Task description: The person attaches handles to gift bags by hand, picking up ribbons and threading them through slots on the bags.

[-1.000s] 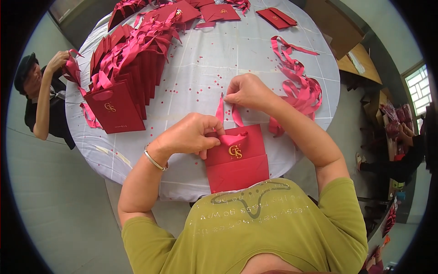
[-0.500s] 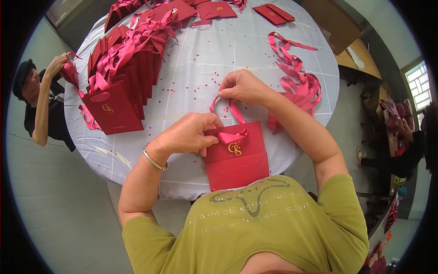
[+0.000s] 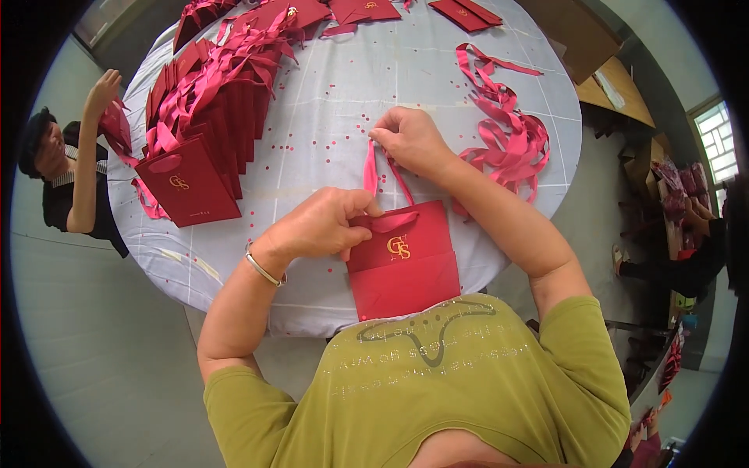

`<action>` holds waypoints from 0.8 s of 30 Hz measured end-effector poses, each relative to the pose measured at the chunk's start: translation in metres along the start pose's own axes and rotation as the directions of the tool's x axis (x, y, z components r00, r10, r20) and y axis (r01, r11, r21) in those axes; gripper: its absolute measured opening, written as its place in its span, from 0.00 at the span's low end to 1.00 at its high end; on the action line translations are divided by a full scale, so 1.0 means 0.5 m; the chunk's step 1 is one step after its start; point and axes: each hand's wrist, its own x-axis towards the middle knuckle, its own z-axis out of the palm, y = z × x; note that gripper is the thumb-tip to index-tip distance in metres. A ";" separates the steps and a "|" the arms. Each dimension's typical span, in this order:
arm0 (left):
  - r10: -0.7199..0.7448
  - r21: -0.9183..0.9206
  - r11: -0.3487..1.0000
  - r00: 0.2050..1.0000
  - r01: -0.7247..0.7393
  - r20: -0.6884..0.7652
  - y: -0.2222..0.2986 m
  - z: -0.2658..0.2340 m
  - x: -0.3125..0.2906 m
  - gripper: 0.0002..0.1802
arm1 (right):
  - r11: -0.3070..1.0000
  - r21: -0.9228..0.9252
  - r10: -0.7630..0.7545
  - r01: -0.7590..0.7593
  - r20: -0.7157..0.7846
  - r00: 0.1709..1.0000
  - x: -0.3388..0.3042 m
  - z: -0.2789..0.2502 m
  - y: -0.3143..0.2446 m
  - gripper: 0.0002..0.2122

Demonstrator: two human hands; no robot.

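Observation:
A flat red paper gift bag (image 3: 406, 273) with a gold emblem lies at the table's near edge, against my front. My left hand (image 3: 331, 222) pinches its upper left corner, thumb and fingers closed at the edge. A short length of pink ribbon (image 3: 396, 222) runs across the bag's face just below the top. Beyond the bag, my right hand (image 3: 412, 140) pinches a loop of the pink ribbon handle (image 3: 370, 173) and holds it up, away from the bag's top edge. Both ends of that loop come down to the bag.
A row of red bags with pink ribbons (image 3: 211, 132) stands at the left. Loose pink ribbons (image 3: 511, 144) lie in a heap at the right. Folded red bags (image 3: 466, 14) lie at the far side. A co-worker (image 3: 70, 171) handles a red bag at the left. Small red dots scatter the cloth.
My right hand has drawn the ribbon loop up and away from the bag, so it stands longer. The ribbon across the bag's face lies straighter. My left hand keeps its pinch.

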 end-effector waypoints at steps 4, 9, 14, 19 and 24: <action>-0.004 -0.004 1.000 1.000 0.004 0.020 -0.001 0.000 -0.001 0.12 | 0.999 0.013 -0.030 0.031 -0.032 0.999 -0.004 0.001 0.003 0.08; -0.017 -0.006 1.000 1.000 0.017 -0.001 0.001 0.004 -0.001 0.12 | 0.986 0.150 0.066 -0.071 0.041 0.997 -0.005 -0.013 -0.009 0.07; -0.036 -0.079 0.996 0.998 0.032 -0.058 0.001 0.004 -0.005 0.13 | 0.949 0.262 0.148 -0.178 0.129 0.981 0.003 -0.032 -0.009 0.07; 0.156 0.216 0.969 0.975 -0.120 -0.157 -0.002 0.007 -0.006 0.14 | 0.948 0.262 0.137 -0.182 0.180 0.974 0.011 -0.043 -0.008 0.08; 0.198 0.313 0.938 0.972 -0.150 -0.128 0.009 0.004 -0.010 0.16 | 0.947 0.296 0.081 -0.123 0.152 0.985 0.007 -0.047 -0.015 0.07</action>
